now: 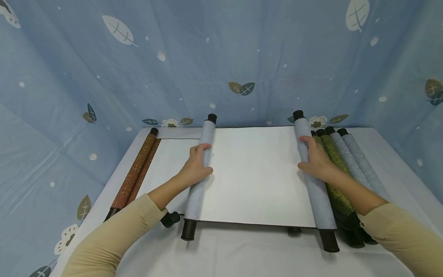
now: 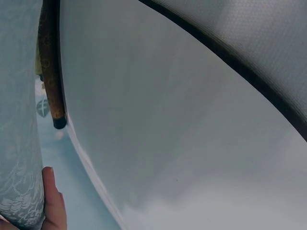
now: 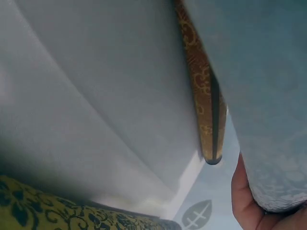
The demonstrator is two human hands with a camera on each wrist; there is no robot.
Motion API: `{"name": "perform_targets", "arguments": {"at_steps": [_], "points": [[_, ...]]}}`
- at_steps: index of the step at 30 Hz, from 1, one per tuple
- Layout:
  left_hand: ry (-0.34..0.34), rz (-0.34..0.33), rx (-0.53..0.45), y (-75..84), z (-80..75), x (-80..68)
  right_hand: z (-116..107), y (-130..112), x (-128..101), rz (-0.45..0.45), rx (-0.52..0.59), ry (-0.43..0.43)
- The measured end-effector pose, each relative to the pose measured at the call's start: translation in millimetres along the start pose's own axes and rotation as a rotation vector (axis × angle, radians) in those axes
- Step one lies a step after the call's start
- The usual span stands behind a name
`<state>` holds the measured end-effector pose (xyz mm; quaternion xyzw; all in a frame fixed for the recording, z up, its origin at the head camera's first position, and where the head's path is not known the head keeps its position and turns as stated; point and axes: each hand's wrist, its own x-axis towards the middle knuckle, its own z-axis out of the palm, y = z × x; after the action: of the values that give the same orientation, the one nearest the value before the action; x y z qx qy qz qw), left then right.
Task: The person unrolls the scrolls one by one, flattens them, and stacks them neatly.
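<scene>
Head view: the scroll (image 1: 254, 177) spans between both hands, a smooth white sheet joining two black-knobbed, pale-blue cylinders. The left hand (image 1: 195, 166) has its grip clamped round the left roll (image 1: 195, 200); the right hand (image 1: 316, 161), round the right roll (image 1: 319, 204). Brown rolls (image 1: 133, 175) lie at left, green rolls (image 1: 335, 156) at right, on a white-clothed bench (image 1: 242, 254) before a blue, leaf-printed curtain (image 1: 194, 65). Left wrist view: fingers (image 2: 54, 206) touch floral-textured fabric. Right wrist view: gold motifs mark the brown fabric, dark florals the green.
</scene>
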<state>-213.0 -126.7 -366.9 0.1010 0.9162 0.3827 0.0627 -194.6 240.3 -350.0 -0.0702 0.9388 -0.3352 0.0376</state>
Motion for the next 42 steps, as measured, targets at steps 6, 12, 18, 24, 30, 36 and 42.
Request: {"name": "perform_targets", "arguments": {"at_steps": [6, 12, 18, 24, 30, 36, 42], "points": [[-0.003, 0.012, 0.037, -1.7, -1.0, 0.1, 0, 1, 0, 0.008, -0.053, -0.024], [0.003, 0.024, 0.073, -6.2, -0.6, -0.6, 1, 2, 1, 0.068, -0.085, -0.018], [0.010, 0.023, 0.068, -11.5, -1.2, -2.3, 0, 2, -1, 0.086, -0.068, -0.032], [0.013, 0.007, 0.050, -14.2, -1.1, -2.3, 2, 5, -2, 0.080, -0.074, -0.007], [0.007, -0.015, 0.039, -15.9, -2.3, -3.4, 0, 10, -6, 0.084, -0.074, -0.014], [0.015, -0.019, 0.039, -20.1, -4.7, -3.5, -2, 14, -7, 0.068, -0.080, 0.002], [0.015, -0.002, 0.035, -23.1, -7.3, -3.7, -3, 14, -8, 0.061, -0.083, 0.003]]}}
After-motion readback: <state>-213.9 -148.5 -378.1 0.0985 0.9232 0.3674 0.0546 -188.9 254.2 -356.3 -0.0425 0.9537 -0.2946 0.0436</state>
